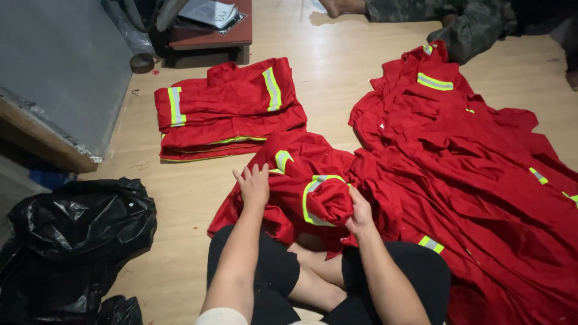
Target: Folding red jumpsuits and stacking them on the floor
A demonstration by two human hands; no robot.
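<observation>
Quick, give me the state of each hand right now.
Left hand: open, fingers spread flat on the red work garment in the lap.
Right hand: closed, gripping a bunched fold of the same garment.

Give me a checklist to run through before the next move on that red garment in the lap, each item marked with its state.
1. Left hand flat on the red garment: ok.
2. Right hand gripping the garment's bunched part: ok.
3. Garment smoothed out: not ok, bunched.
4. Folded stack within view on the floor: ok.
5. Unfolded pile apart from the garment: not ok, they touch.
6. Black bag away from the garment: ok.
</observation>
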